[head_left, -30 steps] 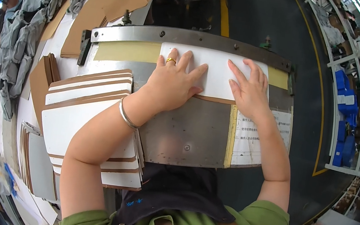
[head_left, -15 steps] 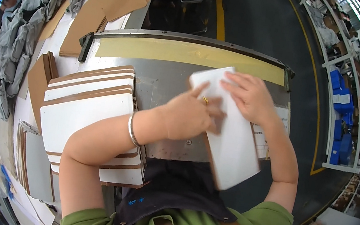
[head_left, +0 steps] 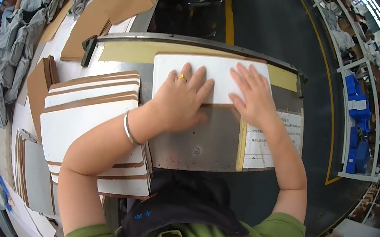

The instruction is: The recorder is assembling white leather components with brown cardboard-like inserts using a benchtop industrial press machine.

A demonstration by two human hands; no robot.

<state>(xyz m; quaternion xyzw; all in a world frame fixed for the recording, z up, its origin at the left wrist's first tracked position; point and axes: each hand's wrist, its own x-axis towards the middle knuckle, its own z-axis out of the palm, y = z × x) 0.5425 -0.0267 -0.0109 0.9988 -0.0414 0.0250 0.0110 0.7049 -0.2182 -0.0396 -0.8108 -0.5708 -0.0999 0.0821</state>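
Head view: white board [head_left: 221,82], tilted betw. hands 0.5 s ago, now lies crosswise on metal plate [head_left: 192,140], overlapping yellow strip [head_left: 124,53]. L hand [head_left: 181,93] & R hand [head_left: 254,98] apart, fingers spread flat on top, neither clamped. Board underside hidden; L thumb [head_left: 201,118] blurred. L forearm [head_left: 115,140] covers pt. of board stack [head_left: 79,123]. Printed sheet [head_left: 256,151]: rows of small blk. print, pt. hidden by R forearm [head_left: 290,160]. Dark apron [head_left: 185,192]: small blue marks, hard to make out.
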